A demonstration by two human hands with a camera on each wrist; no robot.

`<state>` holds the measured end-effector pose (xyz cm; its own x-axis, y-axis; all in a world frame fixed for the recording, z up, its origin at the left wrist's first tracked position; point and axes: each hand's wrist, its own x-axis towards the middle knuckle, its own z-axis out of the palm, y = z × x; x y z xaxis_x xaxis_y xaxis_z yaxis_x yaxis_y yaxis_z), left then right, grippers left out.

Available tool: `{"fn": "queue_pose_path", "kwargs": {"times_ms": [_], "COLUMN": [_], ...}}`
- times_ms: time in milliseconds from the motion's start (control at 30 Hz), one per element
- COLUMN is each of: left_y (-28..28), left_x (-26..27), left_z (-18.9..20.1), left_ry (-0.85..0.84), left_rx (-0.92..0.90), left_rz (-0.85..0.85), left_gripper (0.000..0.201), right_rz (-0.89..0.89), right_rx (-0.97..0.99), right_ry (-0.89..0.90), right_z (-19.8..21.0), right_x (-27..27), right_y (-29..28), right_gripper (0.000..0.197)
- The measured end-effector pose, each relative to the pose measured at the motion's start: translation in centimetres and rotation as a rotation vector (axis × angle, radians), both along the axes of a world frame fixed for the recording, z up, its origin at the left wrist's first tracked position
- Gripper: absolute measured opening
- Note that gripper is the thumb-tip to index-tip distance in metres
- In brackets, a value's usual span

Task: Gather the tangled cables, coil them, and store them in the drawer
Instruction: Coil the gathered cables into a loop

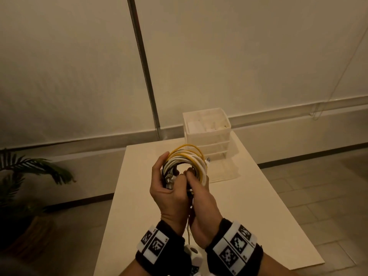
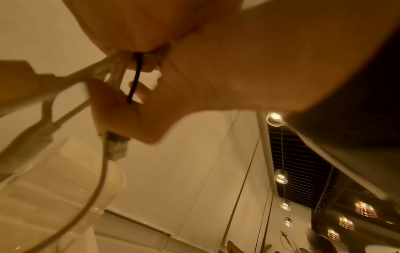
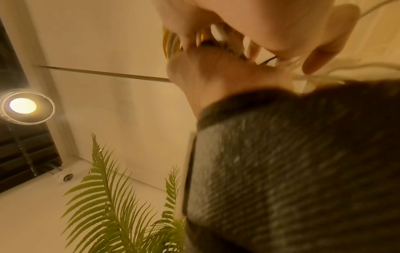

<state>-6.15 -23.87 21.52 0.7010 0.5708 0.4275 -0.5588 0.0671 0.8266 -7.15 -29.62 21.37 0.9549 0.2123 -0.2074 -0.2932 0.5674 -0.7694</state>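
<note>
A coil of yellow, white and black cables (image 1: 188,159) is held upright in the air above the white table (image 1: 139,196). My left hand (image 1: 166,186) grips the coil's left side, where metal plugs (image 1: 169,180) stick out. My right hand (image 1: 199,194) pinches strands at the coil's lower right, fingers curled into the loop. A thin cable end hangs down between my wrists. In the left wrist view a black cable (image 2: 135,78) and a plug (image 2: 118,147) show below the fingers. The white drawer unit (image 1: 207,132) stands at the table's far end, with a clear drawer (image 1: 223,170) pulled out in front of it.
A metal pole (image 1: 145,66) rises behind the table against a white wall. A potted palm (image 1: 25,176) stands on the floor to the left. Tiled floor lies to the right of the table. Both wrists wear black bands with printed markers.
</note>
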Motion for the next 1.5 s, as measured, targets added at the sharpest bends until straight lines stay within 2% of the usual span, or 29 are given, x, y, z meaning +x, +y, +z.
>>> {"fn": "queue_pose_path", "kwargs": {"times_ms": [133, 233, 333, 467, 533, 633, 767, 800, 900, 967, 1200, 1333, 1400, 1500], "left_y": [1.0, 1.8, 2.9, 2.6, 1.5, 0.2, -1.2, -1.6, -2.5, -2.7, -2.7, -2.4, -1.9, -1.2], "left_x": [-0.2, 0.0, 0.7, 0.4, 0.2, 0.0, -0.2, -0.2, -0.4, -0.5, -0.4, -0.6, -0.7, -0.8], "left_z": [0.4, 1.3, 2.5, 3.1, 2.7, 2.2, 1.5, 1.3, 0.8, 0.5, 0.7, 0.6, 0.1, -0.3], "left_ry": [-0.017, 0.001, 0.016, 0.033, 0.064, 0.091, 0.120, 0.130, 0.158, 0.171, 0.207, 0.225, 0.212, 0.169], "left_rx": [0.046, 0.155, 0.328, 0.382, 0.322, 0.192, 0.010, -0.025, -0.066, -0.074, -0.241, -0.345, -0.320, -0.207], "left_rz": [-0.026, -0.110, -0.186, -0.239, -0.217, -0.143, -0.100, -0.098, -0.085, -0.088, -0.227, -0.417, -0.470, -0.454], "left_gripper": [0.050, 0.048, 0.047, 0.046, 0.045, 0.043, 0.043, 0.044, 0.045, 0.046, 0.063, 0.065, 0.069, 0.091], "right_rz": [0.046, 0.068, 0.142, 0.096, 0.009, -0.108, -0.206, -0.208, -0.211, -0.217, -0.316, -0.284, -0.261, -0.209], "right_rx": [-0.164, -0.195, -0.043, -0.136, -0.173, -0.169, -0.127, -0.117, -0.161, -0.169, -0.110, -0.073, -0.074, -0.052], "right_ry": [-0.151, -0.229, -0.222, -0.302, -0.328, -0.246, -0.080, -0.041, 0.007, 0.025, -0.022, -0.024, -0.026, 0.016], "right_z": [1.0, 1.9, 2.6, 4.1, 4.6, 5.0, 3.9, 3.8, 3.5, 3.3, 4.2, 4.1, 3.8, 3.3], "right_x": [-0.4, -0.4, 0.3, 1.1, 1.2, 1.2, 1.8, 1.9, 1.9, 1.8, 2.5, 3.2, 3.2, 3.1], "right_y": [-2.4, -4.2, -5.2, -5.7, -5.0, -3.8, -2.9, -2.8, -2.8, -2.7, -2.3, -2.0, -1.9, -1.9], "right_gripper": [0.032, 0.041, 0.042, 0.063, 0.055, 0.039, 0.061, 0.059, 0.023, 0.020, 0.027, 0.031, 0.033, 0.029]}}
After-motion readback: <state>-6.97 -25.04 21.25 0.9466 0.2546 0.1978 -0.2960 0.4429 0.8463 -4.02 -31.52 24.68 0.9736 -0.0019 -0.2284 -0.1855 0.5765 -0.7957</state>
